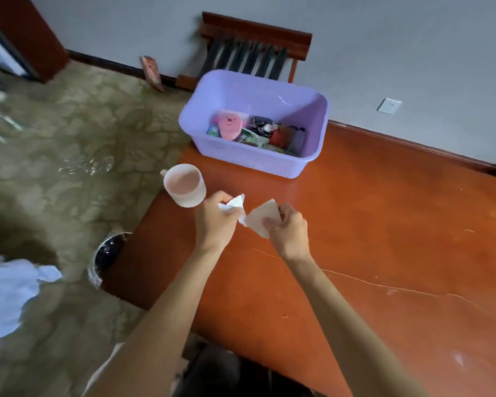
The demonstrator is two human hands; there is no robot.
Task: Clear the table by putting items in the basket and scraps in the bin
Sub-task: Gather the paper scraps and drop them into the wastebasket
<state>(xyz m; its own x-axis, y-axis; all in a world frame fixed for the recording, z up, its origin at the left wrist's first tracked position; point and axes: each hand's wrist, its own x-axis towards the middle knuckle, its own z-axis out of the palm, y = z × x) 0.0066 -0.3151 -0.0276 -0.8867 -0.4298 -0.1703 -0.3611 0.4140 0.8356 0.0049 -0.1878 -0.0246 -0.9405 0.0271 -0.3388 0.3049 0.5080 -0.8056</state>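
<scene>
Over the orange-brown table (370, 224), my left hand (215, 222) grips a crumpled white paper scrap (235, 202). My right hand (288, 229) pinches a flat off-white paper piece (262, 216) right beside it. The two pieces nearly touch between the hands. A purple plastic basket (204, 110) stands at the table's far left corner, holding a pink plush toy (228, 124) and several packets. A bin (109, 253) lined with a bag stands on the floor beside the table's left edge, partly hidden by it.
A white mug (185, 184) stands at the table's left edge, just beyond my left hand. A wooden chair (255, 47) is behind the basket, against the wall. White cloth (9, 290) lies at the lower left on the tiled floor.
</scene>
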